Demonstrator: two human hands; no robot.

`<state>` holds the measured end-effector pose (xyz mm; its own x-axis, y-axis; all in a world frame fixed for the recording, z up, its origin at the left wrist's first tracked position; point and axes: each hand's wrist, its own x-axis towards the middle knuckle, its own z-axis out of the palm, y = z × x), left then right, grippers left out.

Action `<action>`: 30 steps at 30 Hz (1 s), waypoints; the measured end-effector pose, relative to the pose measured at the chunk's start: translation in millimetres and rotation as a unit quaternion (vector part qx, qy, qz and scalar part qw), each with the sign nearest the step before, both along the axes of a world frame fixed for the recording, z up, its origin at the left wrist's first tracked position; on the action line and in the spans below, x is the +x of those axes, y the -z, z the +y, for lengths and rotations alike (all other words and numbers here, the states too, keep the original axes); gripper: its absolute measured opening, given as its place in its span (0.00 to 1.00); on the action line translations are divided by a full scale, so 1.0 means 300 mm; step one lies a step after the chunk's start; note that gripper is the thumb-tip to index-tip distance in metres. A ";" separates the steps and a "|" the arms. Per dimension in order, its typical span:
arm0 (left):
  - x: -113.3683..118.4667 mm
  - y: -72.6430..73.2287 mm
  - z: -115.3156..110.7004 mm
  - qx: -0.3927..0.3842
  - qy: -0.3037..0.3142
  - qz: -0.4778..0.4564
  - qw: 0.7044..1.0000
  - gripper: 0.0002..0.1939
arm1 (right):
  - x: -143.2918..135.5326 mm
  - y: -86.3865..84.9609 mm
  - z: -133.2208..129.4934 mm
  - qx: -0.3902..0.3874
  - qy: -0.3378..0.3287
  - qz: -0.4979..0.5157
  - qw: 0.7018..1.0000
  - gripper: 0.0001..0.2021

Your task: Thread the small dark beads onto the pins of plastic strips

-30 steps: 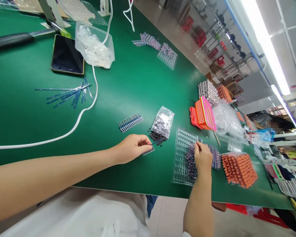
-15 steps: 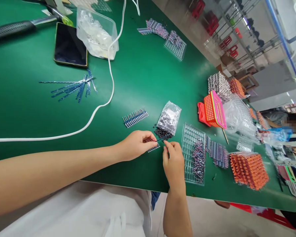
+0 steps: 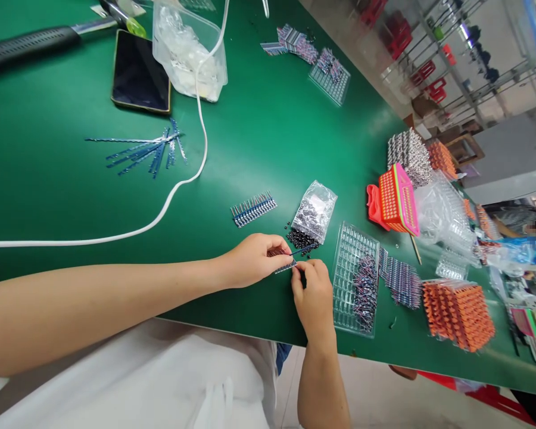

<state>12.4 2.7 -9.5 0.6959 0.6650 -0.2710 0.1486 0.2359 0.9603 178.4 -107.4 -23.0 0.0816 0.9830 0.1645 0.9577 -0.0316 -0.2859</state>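
My left hand point(image 3: 255, 260) is closed around a small strip of circuit boards point(image 3: 286, 267), mostly covered by the fingers. From the same fingertips a thin dark blue stick point(image 3: 304, 249) points to the right. My right hand point(image 3: 313, 295) has thumb and forefinger pinched at the strip's right end; whatever lies between them is too small to make out. Just beyond the fingertips, small black beads point(image 3: 302, 239) spill from a clear plastic bag point(image 3: 315, 210). Another strip of boards with upright pins point(image 3: 254, 208) lies beyond my left hand.
Right of my hands sits a clear tray point(image 3: 343, 280) partly filled with wired parts, beside board strips point(image 3: 399, 279) and orange stacks point(image 3: 458, 313). A white cable point(image 3: 170, 205) crosses the left side, near blue strips point(image 3: 145, 149), a phone point(image 3: 142, 71) and a hammer point(image 3: 31, 47).
My right thumb and forefinger have moved left, closing the gap to the strip in my left hand. The whole view has shifted slightly.
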 end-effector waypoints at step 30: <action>-0.013 -0.043 -0.079 -0.128 0.027 -0.133 0.983 0.10 | -0.094 -0.002 -0.078 0.281 0.109 0.167 0.939 0.11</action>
